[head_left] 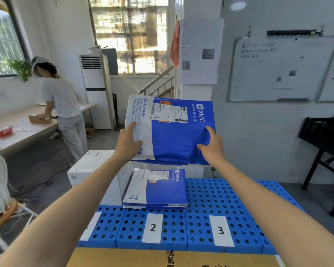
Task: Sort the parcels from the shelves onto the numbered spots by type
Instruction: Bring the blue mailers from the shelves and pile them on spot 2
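One blue mailer [174,139], left hand [127,143] and right hand [213,147] gripping it, above mailer stack [156,189]

Open blue platform [216,197] behind label 3 [221,230], parcel stack [156,189] blocking behind label 2 [152,227]

Blue-and-white parcel [170,130] in both hands above stacked parcels [156,189] behind label 2 [152,227].
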